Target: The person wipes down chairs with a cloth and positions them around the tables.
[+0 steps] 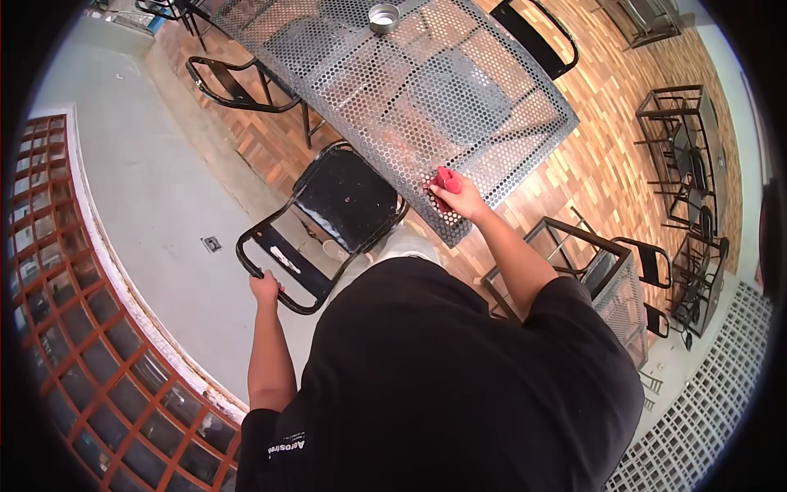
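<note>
My left hand [265, 287] is closed around the black tube of a chair's backrest. That metal chair [348, 197] has a dark, scuffed seat, and it stands beside the table's near left side. My right hand [461, 199] grips a crumpled red cloth [447, 180] at the near corner of the grey perforated metal table [361, 107]. Part of the cloth is hidden under my fingers. Farther along the tabletop sits a round metal dish [383, 18].
Another black chair [242, 84] stands at the table's left, and one more [541, 33] at its far right. To my right are a metal frame [574, 246] and several stacked tables and chairs [684, 164]. A red lattice [82, 328] runs along the left.
</note>
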Motion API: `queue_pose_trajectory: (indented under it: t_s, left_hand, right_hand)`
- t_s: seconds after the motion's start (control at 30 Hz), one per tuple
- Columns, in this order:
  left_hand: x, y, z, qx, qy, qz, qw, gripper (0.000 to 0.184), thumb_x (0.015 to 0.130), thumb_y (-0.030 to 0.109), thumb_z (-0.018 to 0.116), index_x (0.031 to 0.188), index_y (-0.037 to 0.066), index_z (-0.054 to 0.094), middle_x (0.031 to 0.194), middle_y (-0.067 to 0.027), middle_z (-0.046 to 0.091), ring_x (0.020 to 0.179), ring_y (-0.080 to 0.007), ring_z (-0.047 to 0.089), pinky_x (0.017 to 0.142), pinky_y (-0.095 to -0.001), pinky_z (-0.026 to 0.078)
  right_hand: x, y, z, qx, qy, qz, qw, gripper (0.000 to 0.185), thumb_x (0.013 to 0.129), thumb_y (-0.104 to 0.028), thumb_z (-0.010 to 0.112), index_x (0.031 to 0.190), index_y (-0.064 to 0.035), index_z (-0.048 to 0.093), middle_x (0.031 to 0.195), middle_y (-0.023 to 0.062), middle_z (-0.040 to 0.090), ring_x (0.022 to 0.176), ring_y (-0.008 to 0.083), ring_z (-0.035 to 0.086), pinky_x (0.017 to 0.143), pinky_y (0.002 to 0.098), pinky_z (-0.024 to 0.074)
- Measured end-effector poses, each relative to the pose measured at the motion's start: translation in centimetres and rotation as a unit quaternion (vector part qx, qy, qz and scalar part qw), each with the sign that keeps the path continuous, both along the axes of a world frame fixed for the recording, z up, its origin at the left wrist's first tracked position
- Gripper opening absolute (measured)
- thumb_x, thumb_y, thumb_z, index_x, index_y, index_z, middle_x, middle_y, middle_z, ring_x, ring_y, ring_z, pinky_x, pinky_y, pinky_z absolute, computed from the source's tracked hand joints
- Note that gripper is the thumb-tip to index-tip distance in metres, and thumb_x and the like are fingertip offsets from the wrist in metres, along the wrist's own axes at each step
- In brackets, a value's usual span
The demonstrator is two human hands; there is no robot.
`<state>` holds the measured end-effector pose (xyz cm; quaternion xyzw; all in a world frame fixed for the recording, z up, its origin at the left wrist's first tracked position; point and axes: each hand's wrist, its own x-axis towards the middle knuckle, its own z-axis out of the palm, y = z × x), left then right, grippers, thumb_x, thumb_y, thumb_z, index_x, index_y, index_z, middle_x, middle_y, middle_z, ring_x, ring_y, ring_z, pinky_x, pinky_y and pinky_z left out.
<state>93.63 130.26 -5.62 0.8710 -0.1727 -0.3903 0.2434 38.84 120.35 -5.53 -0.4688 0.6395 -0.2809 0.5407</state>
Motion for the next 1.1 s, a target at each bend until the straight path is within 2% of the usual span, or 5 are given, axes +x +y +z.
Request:
queue_pose_trajectory:
  t_s: [0.07,0.23,0.4,0.77,1.1]
  left_hand:
    - [-1.3,0.2,0.3,-0.01,0.026,0.007,1.0,0.037,0.093,0.004,0.054,0.126,0.002,0.039,0.069,-0.0075,0.051,0.048,-0.0185,0.052,0.043,-0.0366,0.05]
    - [-4.4,-2.3,1.7,-0.042,0.065,0.003,0.997,0.027,0.092,0.004,0.055,0.115,0.004,0.04,0.071,-0.0068,0.051,0.049,-0.0172,0.052,0.044,-0.0346,0.051]
    - [-6.1,-4.5,1.8,-0.049,0.073,0.01,0.996,0.026,0.094,0.005,0.055,0.115,0.005,0.04,0.071,-0.0061,0.051,0.051,-0.0161,0.051,0.045,-0.0338,0.049]
    - [-8.0,-9.1,0.8,-0.044,0.172,0.024,0.984,0.021,0.102,0.013,0.057,0.112,0.002,0.041,0.07,-0.0061,0.05,0.053,-0.0169,0.051,0.048,-0.036,0.051]
    - [-12.1,-10.6,-0.4,-0.087,0.196,-0.025,0.976,0.02,0.104,0.012,0.054,0.104,0.0,0.038,0.07,-0.0062,0.048,0.053,-0.0169,0.05,0.049,-0.0368,0.053]
  right_hand:
    - [-1.3,-0.1,1.2,0.043,-0.024,-0.02,0.999,0.032,0.093,-0.03,0.075,0.112,-0.0057,0.065,0.088,0.0025,0.071,0.074,0.0106,0.065,0.071,0.0295,0.0541]
    - [-3.3,-0.7,2.5,0.104,-0.01,-0.026,0.994,0.035,0.092,-0.032,0.076,0.113,-0.006,0.065,0.092,0.0033,0.071,0.084,0.0122,0.066,0.079,0.0306,0.0539]
    - [-4.7,-0.3,3.3,0.089,0.064,-0.027,0.994,0.034,0.092,-0.031,0.076,0.113,-0.0058,0.065,0.095,0.0041,0.071,0.085,0.0118,0.065,0.079,0.0302,0.054]
    - [-8.1,4.4,-0.3,0.025,0.015,-0.188,0.982,0.042,0.092,-0.028,0.076,0.122,-0.002,0.063,0.103,0.0039,0.071,0.09,0.0121,0.066,0.083,0.0294,0.0546]
    - [-8.2,7.6,-1.5,0.041,0.005,-0.226,0.973,0.04,0.093,-0.028,0.075,0.122,-0.0032,0.064,0.105,0.0044,0.072,0.091,0.0131,0.067,0.084,0.0303,0.0545]
